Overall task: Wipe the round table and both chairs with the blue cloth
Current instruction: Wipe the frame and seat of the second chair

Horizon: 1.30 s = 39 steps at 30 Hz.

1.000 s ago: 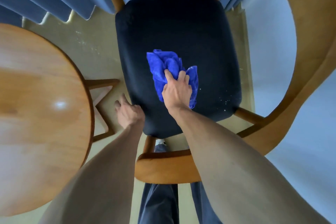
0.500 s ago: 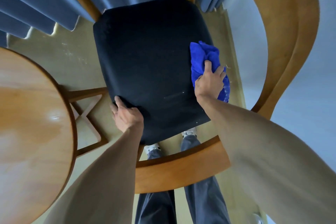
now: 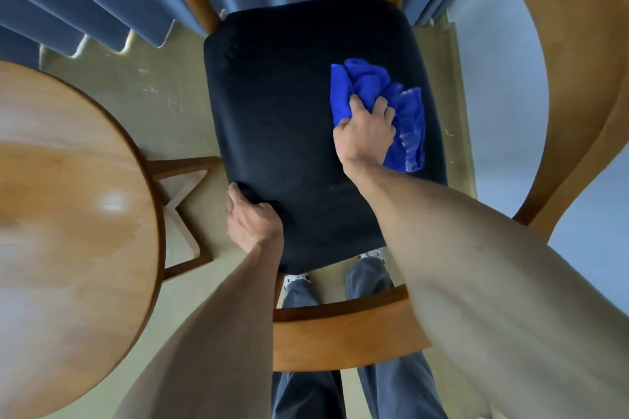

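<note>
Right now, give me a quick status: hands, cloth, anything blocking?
Right hand shut on blue cloth, pressed to dark seat cushion, right side. Left hand gripping cushion's near-left corner. Round table left, apart. Nothing blocking.

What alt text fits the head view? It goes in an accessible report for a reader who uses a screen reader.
Seen from above, a person's right hand presses a bunched blue cloth onto the right side of a chair's dark seat, while the left hand grips the seat's near left corner. A round wooden table stands at left.
</note>
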{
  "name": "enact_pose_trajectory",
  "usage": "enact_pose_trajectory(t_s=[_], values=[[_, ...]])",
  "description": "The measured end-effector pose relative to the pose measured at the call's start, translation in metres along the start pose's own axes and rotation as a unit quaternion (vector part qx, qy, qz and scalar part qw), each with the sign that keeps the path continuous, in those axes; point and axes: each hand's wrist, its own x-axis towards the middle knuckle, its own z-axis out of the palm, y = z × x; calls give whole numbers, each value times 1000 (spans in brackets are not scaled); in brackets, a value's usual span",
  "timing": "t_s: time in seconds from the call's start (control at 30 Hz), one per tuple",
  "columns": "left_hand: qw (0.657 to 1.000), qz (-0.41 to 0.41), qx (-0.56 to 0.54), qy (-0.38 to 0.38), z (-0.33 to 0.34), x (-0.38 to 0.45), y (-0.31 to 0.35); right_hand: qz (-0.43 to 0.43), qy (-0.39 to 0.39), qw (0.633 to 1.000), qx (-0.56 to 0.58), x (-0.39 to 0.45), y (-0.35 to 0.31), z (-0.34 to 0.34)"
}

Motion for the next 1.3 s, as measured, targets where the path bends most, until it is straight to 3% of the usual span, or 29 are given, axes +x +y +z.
enact_pose_trajectory(t_s=[0.17,0.37,0.47,0.6,0.73,0.9,1.1,1.2,1.3], values=[[999,-15,14,-39,-13,11,-7,-167,-96,981,-6,-21,-72,14],[997,-47,36,-50,-18,10,-18,-202,-124,971,-5,-20,-48,9],[997,-39,45,-57,-16,-2,-16,-104,-96,990,21,-22,-4,-5],[993,39,85,-74,-11,-19,-2,61,-56,997,1,-40,54,-25],[993,43,76,-80,-3,-23,14,309,-46,950,23,-54,110,-40],[995,31,60,-77,-1,-19,21,360,-45,932,19,-53,102,-45],[995,56,39,-71,-14,-2,5,276,-8,961,6,-89,66,-28],[997,35,20,-73,-23,14,-4,173,-20,984,27,-116,16,-11],[996,7,20,-88,-35,23,-14,38,-84,995,48,-145,-44,12]])
